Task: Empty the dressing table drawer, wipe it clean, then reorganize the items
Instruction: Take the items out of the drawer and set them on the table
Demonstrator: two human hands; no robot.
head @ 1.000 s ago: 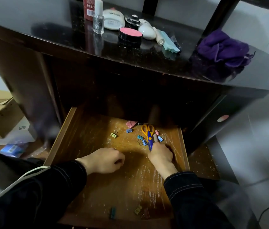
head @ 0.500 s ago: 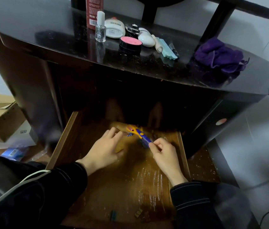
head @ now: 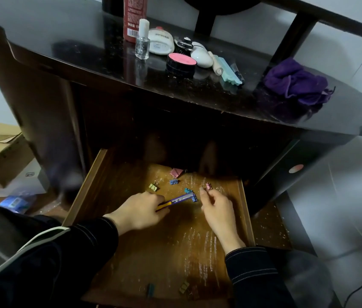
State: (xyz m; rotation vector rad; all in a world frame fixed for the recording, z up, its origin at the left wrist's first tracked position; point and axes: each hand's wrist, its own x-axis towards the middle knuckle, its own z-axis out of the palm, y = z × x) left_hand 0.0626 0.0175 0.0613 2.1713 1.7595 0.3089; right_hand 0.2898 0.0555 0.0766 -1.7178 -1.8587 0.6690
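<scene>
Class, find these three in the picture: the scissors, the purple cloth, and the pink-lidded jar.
scissors (head: pixel 181 199), head view, on the blue blade.
purple cloth (head: pixel 295 83), head view, on its bunched middle.
pink-lidded jar (head: pixel 182 59), head view, on the pink lid.

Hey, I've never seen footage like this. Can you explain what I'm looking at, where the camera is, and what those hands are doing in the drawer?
There is no machine here: a person wears a camera on the head, so you look down at their two hands. Below a dressing table, an open wooden drawer holds small coloured clips. The left hand holds scissors. The right hand reaches to a pink clip; whether it has hold of it I cannot tell. On top stand bottles and jars, with a purple cloth.
</scene>
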